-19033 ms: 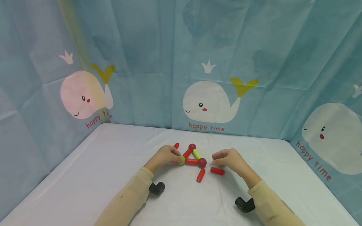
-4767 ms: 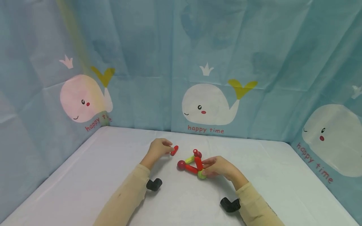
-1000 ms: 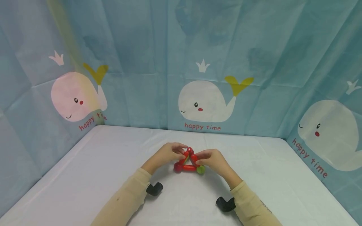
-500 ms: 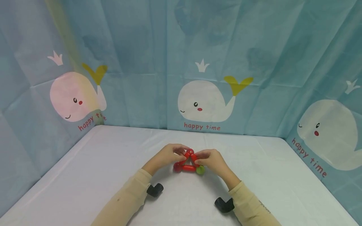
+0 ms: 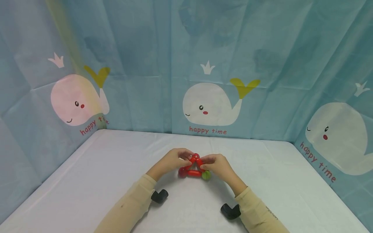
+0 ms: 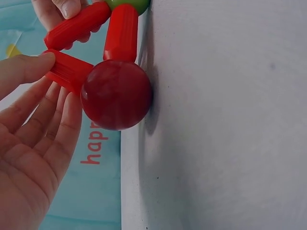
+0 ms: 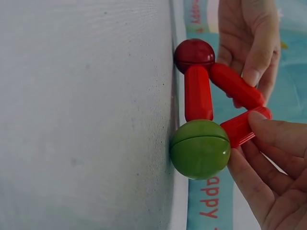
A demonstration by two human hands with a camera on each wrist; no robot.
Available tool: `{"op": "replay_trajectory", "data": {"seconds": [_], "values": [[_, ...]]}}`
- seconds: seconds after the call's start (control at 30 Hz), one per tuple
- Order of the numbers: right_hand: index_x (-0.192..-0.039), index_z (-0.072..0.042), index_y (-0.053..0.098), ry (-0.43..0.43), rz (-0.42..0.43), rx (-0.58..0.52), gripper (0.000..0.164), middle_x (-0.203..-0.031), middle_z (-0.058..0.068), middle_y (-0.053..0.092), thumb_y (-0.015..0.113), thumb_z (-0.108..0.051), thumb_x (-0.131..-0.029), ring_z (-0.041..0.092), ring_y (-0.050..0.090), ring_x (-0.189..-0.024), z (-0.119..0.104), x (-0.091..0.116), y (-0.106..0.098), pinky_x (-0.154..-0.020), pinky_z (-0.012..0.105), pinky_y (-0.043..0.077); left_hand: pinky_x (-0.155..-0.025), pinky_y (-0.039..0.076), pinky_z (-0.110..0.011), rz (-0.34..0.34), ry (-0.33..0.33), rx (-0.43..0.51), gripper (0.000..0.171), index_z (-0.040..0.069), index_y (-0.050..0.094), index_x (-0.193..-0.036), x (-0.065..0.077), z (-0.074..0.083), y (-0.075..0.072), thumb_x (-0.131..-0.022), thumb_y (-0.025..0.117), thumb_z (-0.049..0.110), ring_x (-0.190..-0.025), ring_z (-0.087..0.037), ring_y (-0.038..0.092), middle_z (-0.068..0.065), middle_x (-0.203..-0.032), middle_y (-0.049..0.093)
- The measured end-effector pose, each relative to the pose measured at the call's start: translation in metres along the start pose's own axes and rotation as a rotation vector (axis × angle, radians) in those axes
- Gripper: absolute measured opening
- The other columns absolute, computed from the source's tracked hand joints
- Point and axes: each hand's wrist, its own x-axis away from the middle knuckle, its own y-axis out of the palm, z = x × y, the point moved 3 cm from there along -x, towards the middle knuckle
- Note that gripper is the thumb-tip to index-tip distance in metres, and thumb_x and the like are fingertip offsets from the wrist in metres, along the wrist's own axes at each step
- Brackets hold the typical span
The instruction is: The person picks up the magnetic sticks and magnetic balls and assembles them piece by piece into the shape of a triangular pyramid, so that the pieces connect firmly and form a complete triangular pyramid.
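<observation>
Magnetic rods and balls form an upright triangle on the table. Its base is a red rod [image 5: 194, 173] running between a dark red ball [image 6: 116, 94] and a green ball [image 7: 200, 149], both resting on the cloth. My left hand [image 5: 172, 161] pinches the left slanted red rod [image 6: 69, 72], whose lower end meets the dark red ball. With thumb and fingers, my right hand [image 5: 218, 165] pinches the right slanted red rod [image 7: 240, 128], which rises from the green ball. The two rod tops lean together; whether they touch I cannot tell. Another red piece [image 5: 196, 156] shows behind them.
White cloth [image 5: 186, 207] covers the table around the hands. A blue curtain [image 5: 145, 97] printed with whales stands behind and at both sides. Black curved fittings [image 5: 159, 196] sit at both wrists.
Earlier, rods lay loose or flat; the left hand then took a loose red rod, now against the dark red ball. Over the last second the slanted rods shift only slightly.
</observation>
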Motion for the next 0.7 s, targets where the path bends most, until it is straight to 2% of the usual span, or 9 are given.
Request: {"op": "replay_trajectory", "data": {"seconds": [0.2, 0.5, 0.7], "values": [[-0.106, -0.007, 0.077, 0.012, 0.007, 0.012, 0.022, -0.102, 0.006, 0.077, 0.077, -0.011, -0.085, 0.018, 0.071, -0.097, 0.000, -0.001, 0.001, -0.090, 0.040, 0.057, -0.085, 0.057, -0.033, 0.005, 0.001, 0.012, 0.029, 0.011, 0.070, -0.117, -0.001, -0.002, 0.000, -0.088, 0.070, 0.012, -0.097, -0.015, 0.064, -0.002, -0.101, 0.071], [-0.108, -0.007, 0.076, 0.008, -0.003, 0.033, 0.023, -0.103, 0.007, 0.077, 0.077, -0.012, -0.085, 0.018, 0.070, -0.098, -0.001, 0.000, -0.001, -0.090, 0.040, 0.058, -0.088, 0.057, -0.037, 0.004, -0.033, 0.003, 0.030, 0.012, 0.070, -0.118, 0.000, -0.001, -0.002, -0.088, 0.072, 0.016, -0.099, -0.016, 0.064, -0.002, -0.104, 0.071], [-0.107, -0.008, 0.077, 0.076, -0.041, 0.093, 0.026, -0.103, 0.006, 0.076, 0.080, -0.013, -0.081, 0.019, 0.069, -0.096, 0.003, 0.001, -0.010, -0.088, 0.043, 0.058, -0.096, 0.052, -0.043, -0.042, -0.111, -0.052, 0.037, 0.014, 0.069, -0.120, 0.004, -0.009, -0.013, -0.085, 0.076, 0.024, -0.104, -0.016, 0.064, -0.001, -0.111, 0.071]]}}
